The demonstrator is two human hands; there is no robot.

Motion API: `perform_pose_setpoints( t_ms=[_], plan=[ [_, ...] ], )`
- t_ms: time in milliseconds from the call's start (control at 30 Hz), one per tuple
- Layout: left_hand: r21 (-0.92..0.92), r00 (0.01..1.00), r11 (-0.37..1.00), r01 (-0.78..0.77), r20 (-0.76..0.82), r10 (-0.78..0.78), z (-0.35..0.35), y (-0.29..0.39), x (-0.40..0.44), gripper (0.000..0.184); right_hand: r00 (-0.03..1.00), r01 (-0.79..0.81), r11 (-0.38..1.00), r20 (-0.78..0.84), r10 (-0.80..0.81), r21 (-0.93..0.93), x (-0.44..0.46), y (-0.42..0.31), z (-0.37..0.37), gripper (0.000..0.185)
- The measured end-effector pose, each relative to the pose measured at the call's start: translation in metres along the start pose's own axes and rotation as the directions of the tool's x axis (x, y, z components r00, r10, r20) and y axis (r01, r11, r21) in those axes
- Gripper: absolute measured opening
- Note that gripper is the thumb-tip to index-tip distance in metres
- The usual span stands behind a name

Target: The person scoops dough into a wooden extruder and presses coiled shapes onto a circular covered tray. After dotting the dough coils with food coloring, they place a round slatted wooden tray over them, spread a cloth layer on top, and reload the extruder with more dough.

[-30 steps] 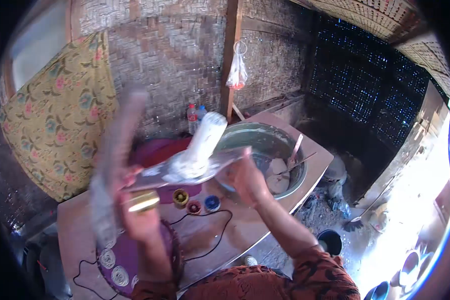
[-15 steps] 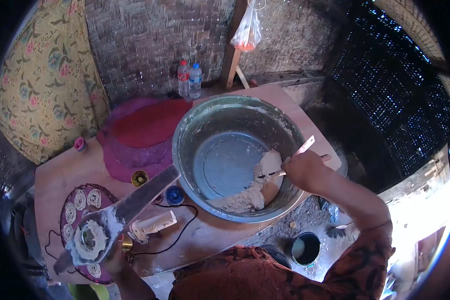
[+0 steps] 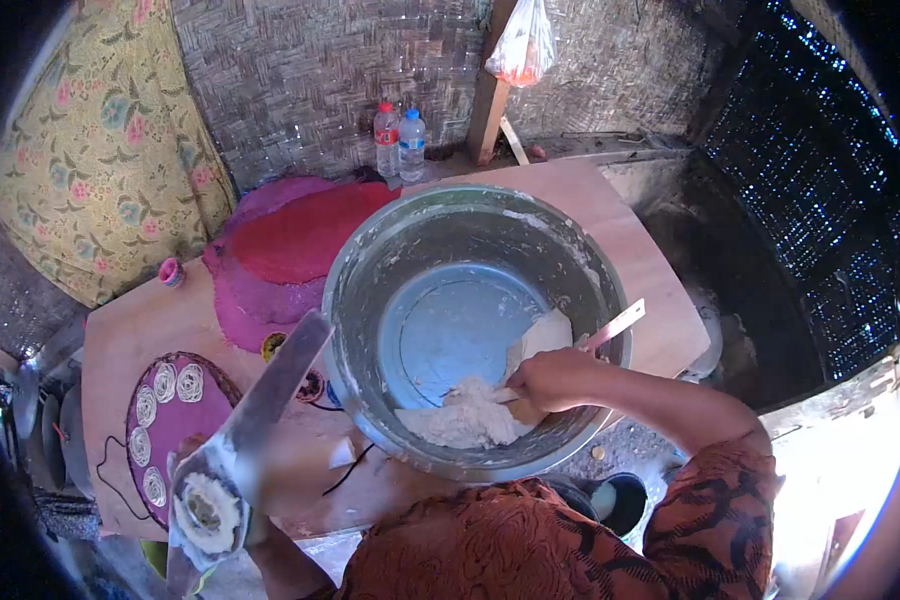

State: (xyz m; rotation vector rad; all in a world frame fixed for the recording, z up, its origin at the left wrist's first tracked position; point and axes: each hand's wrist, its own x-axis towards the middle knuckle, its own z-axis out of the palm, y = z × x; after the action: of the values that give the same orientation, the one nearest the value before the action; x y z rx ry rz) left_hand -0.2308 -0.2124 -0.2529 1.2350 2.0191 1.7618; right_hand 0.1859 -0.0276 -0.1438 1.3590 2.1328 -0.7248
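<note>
My left hand (image 3: 187, 448) is wrapped round a long wooden press board (image 3: 282, 378), its fingers partly hidden behind it. The board's round opening (image 3: 210, 512) is coated with pale dough. My right hand (image 3: 553, 380) is closed at the right inside of a large metal basin (image 3: 355, 395). It grips a flat, light-handled utensil (image 3: 618, 325), whose lower end is hidden by the hand and dough. Pale dough (image 3: 465, 418) lies in a heap along the basin's near side, touching my right fingertips.
A round purple tray (image 3: 180, 425) bears several coiled dough strands. Pink and red cloths (image 3: 310, 235) lie behind, near two plastic bottles (image 3: 411, 146). A small pink cup (image 3: 171, 271) stands at the left table edge. A dark bucket (image 3: 625, 503) is below. A plastic bag (image 3: 522, 45) hangs above.
My right hand has moved down and left to the dough heap, and the utensil's handle has come lower. My left hand has shifted with the press board, which tilts more steeply. The view has shifted slightly.
</note>
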Motion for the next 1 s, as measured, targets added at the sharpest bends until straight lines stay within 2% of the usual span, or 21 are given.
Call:
perform_pose_setpoints(
  t_ms=[133,200,267,333,367,433,467,533,567,600,633,667,700,733,767,900,967,1000],
  plan=[
    [0.055,0.994,0.995,-0.079,0.076,0.075,0.018,0.042,0.011,0.038,0.993,0.109,0.989,0.024,-0.112,0.097,0.001,0.019,-0.015,0.032],
    [0.095,0.983,0.984,-0.150,0.123,0.138,0.019,0.069,0.024,0.037,0.972,0.234,0.962,-0.009,-0.236,0.140,-0.007,0.038,-0.019,0.033],
    [0.143,0.956,0.957,-0.254,0.186,0.226,0.019,0.103,0.040,0.036,0.966,0.258,0.957,-0.013,-0.259,0.131,-0.016,0.057,-0.021,0.033],
    [0.196,0.902,0.896,-0.398,0.262,0.343,0.023,0.141,0.056,0.036,0.937,0.324,0.927,0.072,-0.342,0.189,-0.044,0.062,-0.042,0.033],
    [0.221,0.861,0.849,-0.479,0.309,0.405,0.026,0.162,0.063,0.035,0.936,0.333,0.927,0.063,-0.347,0.171,-0.060,0.064,-0.052,0.033],
    [0.265,0.739,0.706,-0.657,0.413,0.533,0.038,0.204,0.076,0.035,0.930,0.333,0.898,0.058,-0.363,0.288,-0.095,0.062,-0.071,0.031],
    [0.280,0.668,0.619,-0.734,0.463,0.582,0.048,0.224,0.081,0.034,0.927,0.350,0.899,0.042,-0.373,0.264,-0.117,0.056,-0.079,0.031],
    [0.306,0.532,0.438,-0.845,0.556,0.638,0.072,0.253,0.087,0.034,0.854,0.520,0.812,-0.186,-0.486,0.267,-0.154,0.046,-0.086,0.032],
    [0.310,0.477,0.363,-0.879,0.585,0.655,0.085,0.262,0.087,0.033,0.844,0.534,0.810,-0.203,-0.496,0.242,-0.159,0.045,-0.086,0.032],
    [0.308,0.427,0.297,-0.904,0.613,0.665,0.100,0.268,0.087,0.033,0.785,0.614,0.745,-0.303,-0.541,0.260,-0.163,0.046,-0.084,0.034],
    [0.272,0.333,0.220,-0.937,0.500,0.800,0.116,0.273,0.085,0.034,0.715,0.689,0.673,-0.401,-0.572,0.270,-0.167,0.046,-0.082,0.036],
    [0.182,0.328,0.274,-0.944,0.581,0.744,0.117,0.280,0.076,0.035,0.703,0.697,0.672,-0.419,-0.575,0.248,-0.169,0.045,-0.081,0.036],
    [0.055,0.253,0.264,-0.963,0.521,0.815,0.126,0.273,0.079,0.039,0.732,0.670,0.682,-0.415,-0.541,0.292,-0.170,0.043,-0.081,0.035],
    [0.024,0.242,0.268,-0.963,0.511,0.825,0.133,0.272,0.076,0.038,0.760,0.641,0.688,-0.408,-0.506,0.339,-0.171,0.041,-0.082,0.034],
    [0.020,0.236,0.266,-0.964,0.524,0.818,0.139,0.269,0.075,0.038,0.781,0.598,0.751,-0.414,-0.468,0.279,-0.174,0.035,-0.084,0.033],
    [0.030,0.249,0.271,-0.962,0.495,0.832,0.148,0.269,0.072,0.034,0.759,0.615,0.724,-0.484,-0.435,0.314,-0.173,0.036,-0.080,0.032],
    [0.046,0.272,0.284,-0.958,0.468,0.841,0.150,0.269,0.068,0.031,0.684,0.662,0.720,-0.560,-0.467,0.208,-0.168,0.040,-0.075,0.033],
    [0.047,0.270,0.280,-0.959,0.459,0.847,0.147,0.276,0.063,0.031,0.681,0.661,0.724,-0.564,-0.467,0.198,-0.172,0.037,-0.072,0.033]
  ],
)
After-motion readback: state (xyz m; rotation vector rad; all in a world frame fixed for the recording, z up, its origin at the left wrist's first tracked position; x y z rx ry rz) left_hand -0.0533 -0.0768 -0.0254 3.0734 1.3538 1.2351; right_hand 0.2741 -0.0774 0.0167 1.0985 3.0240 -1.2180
